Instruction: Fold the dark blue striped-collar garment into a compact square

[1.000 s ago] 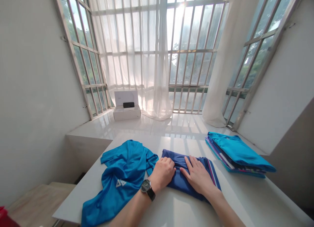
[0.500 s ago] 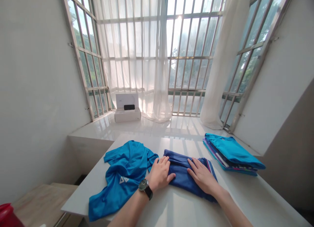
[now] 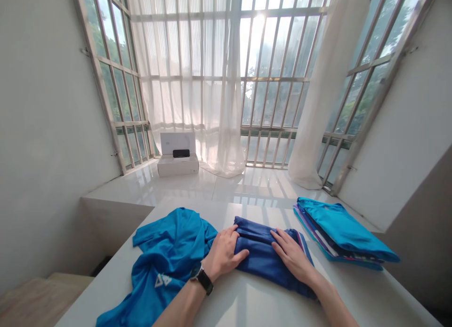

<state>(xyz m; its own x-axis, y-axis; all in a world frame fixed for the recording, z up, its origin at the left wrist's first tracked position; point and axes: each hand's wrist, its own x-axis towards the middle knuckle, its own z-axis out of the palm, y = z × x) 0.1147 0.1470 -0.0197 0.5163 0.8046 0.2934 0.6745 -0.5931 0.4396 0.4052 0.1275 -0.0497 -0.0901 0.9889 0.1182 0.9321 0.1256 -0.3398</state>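
Note:
A folded navy garment (image 3: 263, 261), with a striped edge at its right end, lies on the white table (image 3: 226, 308) in front of me. My left hand (image 3: 223, 252) rests on its left end, fingers spread, a dark watch on the wrist. On the right part of the cloth lies my right hand (image 3: 291, 254), flat with its fingers stretched out. Neither hand grips the fabric. Left of my left hand spreads a crumpled blue T-shirt (image 3: 169, 251) with a small white logo; my left forearm crosses over its edge.
A stack of folded clothes (image 3: 348, 230), bright blue on top, sits at the table's right. Behind, on the window ledge, an opened white box (image 3: 178, 164) holds up a black phone (image 3: 181, 153). Sheer curtains (image 3: 226, 106) hang before the barred window.
The camera view has tilted and come a little closer to the table. Both hands remain on the navy garment, almost in the same places.

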